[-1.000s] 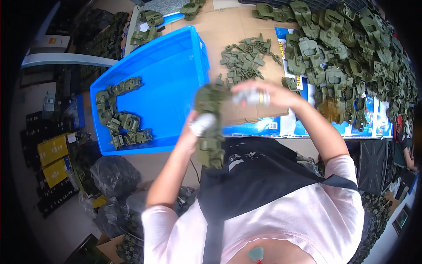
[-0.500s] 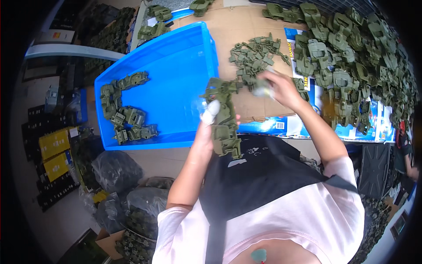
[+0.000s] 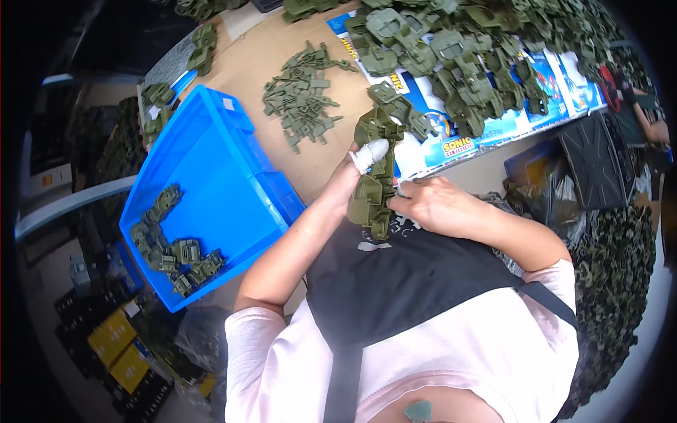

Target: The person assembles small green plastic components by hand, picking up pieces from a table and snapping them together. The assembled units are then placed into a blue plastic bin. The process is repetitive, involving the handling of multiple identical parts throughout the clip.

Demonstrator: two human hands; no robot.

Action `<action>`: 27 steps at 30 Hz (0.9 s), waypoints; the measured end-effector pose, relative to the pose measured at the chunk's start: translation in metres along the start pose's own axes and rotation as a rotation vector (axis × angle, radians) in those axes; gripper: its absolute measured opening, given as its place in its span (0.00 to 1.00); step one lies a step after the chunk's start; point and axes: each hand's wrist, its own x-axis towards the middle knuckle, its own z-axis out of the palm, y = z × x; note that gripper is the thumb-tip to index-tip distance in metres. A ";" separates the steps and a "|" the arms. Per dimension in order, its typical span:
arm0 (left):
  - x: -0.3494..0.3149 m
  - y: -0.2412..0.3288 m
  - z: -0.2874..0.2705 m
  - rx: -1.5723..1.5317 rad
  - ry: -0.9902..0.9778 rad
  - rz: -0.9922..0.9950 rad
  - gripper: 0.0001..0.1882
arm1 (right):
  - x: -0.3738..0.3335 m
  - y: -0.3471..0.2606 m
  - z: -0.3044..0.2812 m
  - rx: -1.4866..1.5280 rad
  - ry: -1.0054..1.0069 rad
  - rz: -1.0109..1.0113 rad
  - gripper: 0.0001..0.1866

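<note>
Lengthwise from the worktop's [image 3: 247, 53] near edge toward the apron [image 3: 416, 278], a green plastic part [image 3: 382, 169] sits gripped in the left hand [image 3: 348, 175]; the right hand [image 3: 438, 204], fingers bent, meets its nearer end, grasp unclear.

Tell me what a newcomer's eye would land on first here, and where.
The bright blue bin at left stands out first, with green parts clustered toward its lower-left side. Next comes the big heap of green plastic pieces across the upper right. In the centre, the left hand holds a long green part above the black apron, with the right hand close against its right side.
</note>
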 end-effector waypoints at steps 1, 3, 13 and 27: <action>0.001 -0.001 0.004 0.017 -0.001 0.000 0.18 | -0.002 0.001 0.005 -0.014 0.000 0.004 0.09; 0.001 0.003 0.018 0.037 0.018 -0.014 0.17 | -0.006 0.007 0.003 0.009 -0.011 -0.008 0.08; -0.002 -0.020 0.016 0.049 0.109 0.001 0.17 | -0.013 0.027 0.026 0.150 -0.093 -0.145 0.10; 0.006 -0.025 0.008 -0.031 0.085 -0.084 0.16 | -0.019 0.036 0.028 0.075 -0.073 -0.194 0.10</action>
